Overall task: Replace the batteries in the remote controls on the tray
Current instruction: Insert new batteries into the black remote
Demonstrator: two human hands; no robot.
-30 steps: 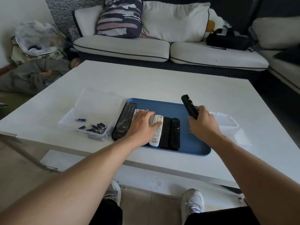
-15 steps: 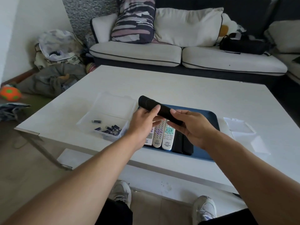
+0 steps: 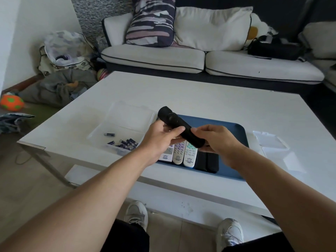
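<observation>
Mid-frame, above the blue tray (image 3: 234, 128), the left hand (image 3: 160, 135) and right hand (image 3: 216, 140) both curl their fingers around a black remote (image 3: 179, 127), held slantwise; batteries (image 3: 125, 142) lie in the clear box (image 3: 127, 113) left of it.

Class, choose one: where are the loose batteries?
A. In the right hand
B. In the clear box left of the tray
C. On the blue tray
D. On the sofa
B: the batteries lie in the clear box, left of the tray.
</observation>
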